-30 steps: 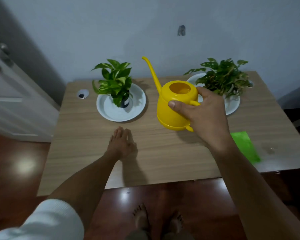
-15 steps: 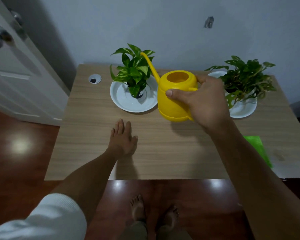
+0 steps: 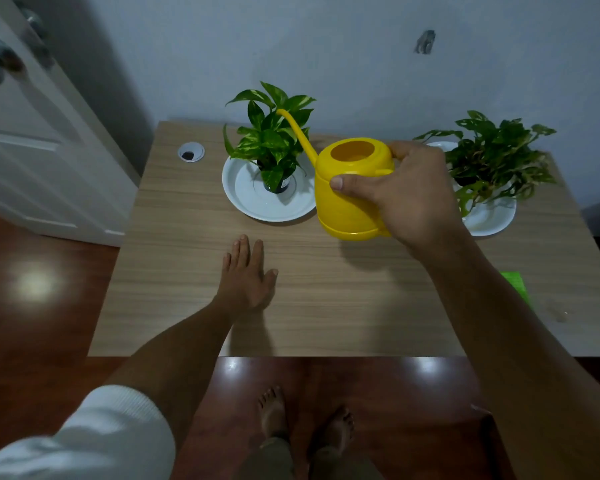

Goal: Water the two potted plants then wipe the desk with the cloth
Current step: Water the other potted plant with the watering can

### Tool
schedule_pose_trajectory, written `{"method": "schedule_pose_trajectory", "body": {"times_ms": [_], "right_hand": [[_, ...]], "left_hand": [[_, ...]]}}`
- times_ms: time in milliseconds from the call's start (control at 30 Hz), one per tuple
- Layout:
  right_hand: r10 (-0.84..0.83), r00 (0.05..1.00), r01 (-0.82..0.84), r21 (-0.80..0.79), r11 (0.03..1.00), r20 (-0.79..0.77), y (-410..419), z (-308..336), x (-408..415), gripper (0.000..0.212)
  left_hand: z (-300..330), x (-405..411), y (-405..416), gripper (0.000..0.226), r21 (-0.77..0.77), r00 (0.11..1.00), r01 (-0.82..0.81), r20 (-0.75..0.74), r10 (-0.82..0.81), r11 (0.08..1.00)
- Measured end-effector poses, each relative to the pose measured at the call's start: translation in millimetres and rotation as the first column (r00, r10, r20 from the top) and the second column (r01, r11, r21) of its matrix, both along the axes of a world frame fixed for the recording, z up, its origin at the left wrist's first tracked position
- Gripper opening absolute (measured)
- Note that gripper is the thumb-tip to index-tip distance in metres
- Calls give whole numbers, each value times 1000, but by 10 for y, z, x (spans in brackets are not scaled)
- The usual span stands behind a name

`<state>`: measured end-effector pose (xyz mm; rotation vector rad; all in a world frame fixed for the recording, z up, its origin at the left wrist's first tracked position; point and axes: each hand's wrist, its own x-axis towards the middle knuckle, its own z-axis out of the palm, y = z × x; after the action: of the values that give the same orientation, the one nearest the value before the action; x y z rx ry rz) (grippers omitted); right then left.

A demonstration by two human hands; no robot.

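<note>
Right hand (image 3: 409, 199): fingers (image 3: 352, 185) wrapped round the watering can's (image 3: 350, 199) handle side, can held clear of the tabletop (image 3: 187, 271).
Can: rigid plastic, likely light; water level unclear. Best held at handle.
Spout (image 3: 297, 133): points to 10 o'clock, over left plant (image 3: 272, 143).
Right plant (image 3: 492, 164): 3 o'clock of can.
Left hand (image 3: 248, 275): flat, fingers spread, empty.
Cloth (image 3: 516, 285): 4 o'clock, tabletop edge.

A yellow watering can (image 3: 352, 199) hangs above the wooden desk (image 3: 194, 271), spout among the left potted plant's (image 3: 272, 140) leaves. The right potted plant (image 3: 492, 161) stands beyond it, and a green cloth (image 3: 516, 284) lies nearer the desk's right front.
</note>
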<state>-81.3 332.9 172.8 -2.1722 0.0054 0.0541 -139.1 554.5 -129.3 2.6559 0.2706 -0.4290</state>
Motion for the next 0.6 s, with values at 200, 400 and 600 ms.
{"method": "schedule_pose_trajectory", "body": {"times_ms": [200, 400, 600], "right_hand": [[-19, 1000, 19, -32, 999, -6, -53, -56, 17, 91], [-49, 999, 48, -56, 997, -10, -47, -12, 34, 83], [-48, 999, 47, -73, 996, -10, 14, 9, 23, 62]], "left_hand": [[-3, 5, -9, 80, 8, 1000, 0, -23, 0, 1000], [3, 6, -3, 80, -2, 1000, 4, -31, -5, 1000], [-11, -1, 14, 81, -9, 1000, 6, -25, -6, 1000]]}}
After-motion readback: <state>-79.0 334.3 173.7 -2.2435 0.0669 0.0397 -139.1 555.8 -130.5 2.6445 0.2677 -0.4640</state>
